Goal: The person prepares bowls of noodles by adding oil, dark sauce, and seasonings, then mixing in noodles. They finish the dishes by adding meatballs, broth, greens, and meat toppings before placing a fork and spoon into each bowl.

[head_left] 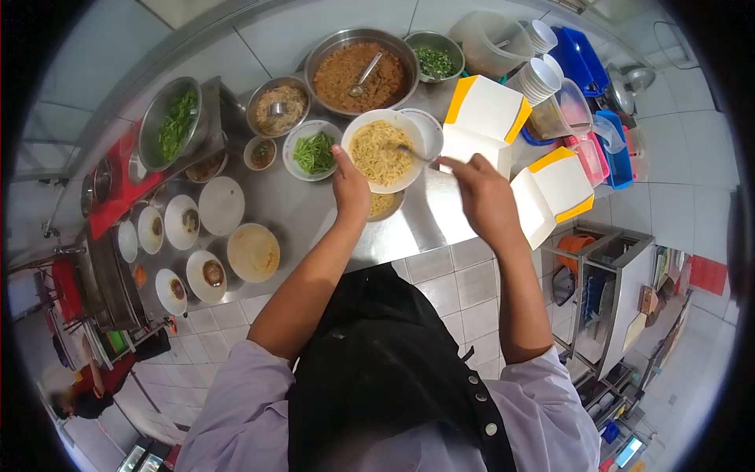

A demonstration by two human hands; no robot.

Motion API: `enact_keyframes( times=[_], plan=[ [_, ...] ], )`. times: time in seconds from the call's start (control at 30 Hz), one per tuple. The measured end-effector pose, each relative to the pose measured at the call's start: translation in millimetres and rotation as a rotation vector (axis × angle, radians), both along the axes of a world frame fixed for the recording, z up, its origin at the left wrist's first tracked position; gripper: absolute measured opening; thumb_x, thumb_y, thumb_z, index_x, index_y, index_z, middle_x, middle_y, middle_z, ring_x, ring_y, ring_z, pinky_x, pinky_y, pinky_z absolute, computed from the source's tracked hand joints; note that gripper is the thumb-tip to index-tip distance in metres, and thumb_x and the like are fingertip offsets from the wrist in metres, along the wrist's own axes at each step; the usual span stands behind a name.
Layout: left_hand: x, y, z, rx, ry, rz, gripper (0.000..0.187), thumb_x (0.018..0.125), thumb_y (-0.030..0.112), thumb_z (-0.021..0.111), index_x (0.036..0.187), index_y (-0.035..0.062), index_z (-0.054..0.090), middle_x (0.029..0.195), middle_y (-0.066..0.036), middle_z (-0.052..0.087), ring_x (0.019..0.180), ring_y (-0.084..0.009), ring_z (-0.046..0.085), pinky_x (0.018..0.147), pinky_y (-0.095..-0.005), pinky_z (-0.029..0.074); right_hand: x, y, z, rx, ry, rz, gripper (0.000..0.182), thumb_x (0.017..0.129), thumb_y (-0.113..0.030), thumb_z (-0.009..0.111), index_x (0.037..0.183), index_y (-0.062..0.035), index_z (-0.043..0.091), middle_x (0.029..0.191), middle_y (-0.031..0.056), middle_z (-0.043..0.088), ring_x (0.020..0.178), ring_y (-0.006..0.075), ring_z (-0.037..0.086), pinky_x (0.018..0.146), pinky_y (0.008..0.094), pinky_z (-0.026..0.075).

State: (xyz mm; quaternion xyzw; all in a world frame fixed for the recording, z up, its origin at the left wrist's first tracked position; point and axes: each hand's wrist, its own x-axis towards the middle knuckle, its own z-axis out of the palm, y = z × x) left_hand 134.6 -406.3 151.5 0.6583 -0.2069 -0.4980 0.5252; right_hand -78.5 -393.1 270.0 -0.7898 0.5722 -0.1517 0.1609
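My left hand (351, 189) grips the side of a white bowl (392, 188), holding it tilted above the steel counter. Yellow noodles (377, 153) fill this bowl. In my right hand (481, 198) is the handle of a metal spoon (418, 155), its head in among the noodles. A bowl with more noodles (382, 204) is partly hidden underneath. Left of my left hand stands a bowl of chopped greens (314, 153). Two white takeaway boxes with yellow flaps, an upper one (475, 148) and a lower one (535, 206), lie opened near my right hand.
Along the back stand a large pan of brown minced food (336, 77), a bowl of chopped scallions (435, 63) and stacked white cups (536, 82). Several white bowls with sauce (206, 275) sit at the left. A metal bowl of leafy greens (174, 126) is farther back. Another person (90, 381) is at far left.
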Motion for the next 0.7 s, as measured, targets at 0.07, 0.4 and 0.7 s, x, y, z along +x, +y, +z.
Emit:
enact_keyframes(
  times=[0.07, 0.4, 0.7],
  plan=[
    [-6, 0, 2, -0.019, 0.071, 0.083, 0.084, 0.106, 0.063, 0.022, 0.132, -0.0077, 0.059, 0.128, -0.020, 0.066, 0.121, -0.0288, 0.062, 0.105, -0.0362, 0.044, -28, -13, -11, 0.045, -0.192, -0.095, 0.015, 0.098, -0.011, 0.057, 0.107, -0.0076, 0.068, 0.088, 0.0146, 0.065, 0.081, 0.0352, 0.066, 0.073, 0.0442, 0.052],
    [69, 85, -41, -0.077, 0.046, 0.504, 0.080, 0.106, 0.063, 0.024, 0.153, -0.0007, 0.033, 0.155, -0.016, 0.043, 0.142, -0.0263, 0.042, 0.119, -0.0367, 0.031, 38, -4, -166, 0.226, -0.647, 0.060, 0.031, 0.108, -0.011, 0.042, 0.132, 0.0012, 0.056, 0.100, 0.0162, 0.063, 0.093, 0.0279, 0.062, 0.089, 0.0362, 0.049],
    [65, 155, -32, -0.050, 0.255, 0.612, 0.080, 0.107, 0.062, 0.023, 0.157, 0.0001, 0.025, 0.161, -0.014, 0.033, 0.147, -0.0253, 0.035, 0.121, -0.0366, 0.028, 56, 13, -155, 0.368, -0.608, -0.045, 0.042, 0.106, -0.011, 0.042, 0.146, -0.0003, 0.047, 0.103, 0.0225, 0.065, 0.095, 0.0394, 0.064, 0.087, 0.0412, 0.050]
  ],
)
